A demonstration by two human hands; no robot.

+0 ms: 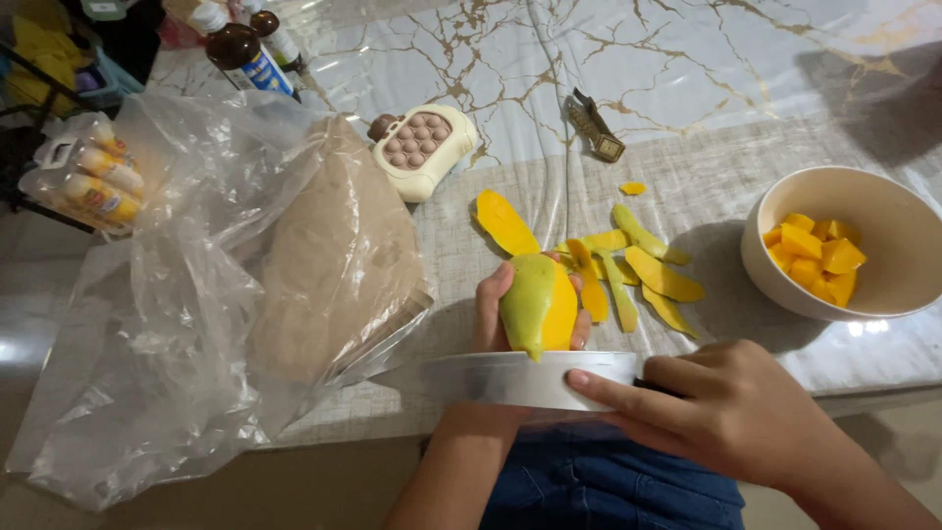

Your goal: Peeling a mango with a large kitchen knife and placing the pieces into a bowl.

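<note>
My left hand (pixel 489 312) grips a half-peeled mango (pixel 538 304), green skin on its left side and yellow flesh bared on the right. My right hand (pixel 721 407) holds a wide-bladed knife (pixel 520 378), forefinger stretched along the blade, which lies flat just under the mango's lower tip. Strips of mango peel (pixel 643 270) lie scattered on the tablecloth just beyond the fruit. A cream bowl (pixel 888 294) at the right holds several yellow mango cubes (pixel 814 255).
A crumpled clear plastic bag (pixel 186 294) with a brown paper bag (pixel 339 255) inside covers the table's left. A cream bubble-pop toy (pixel 422 147), a small metal tool (pixel 595 128) and dark bottles (pixel 240 49) sit farther back. The table edge runs near my lap.
</note>
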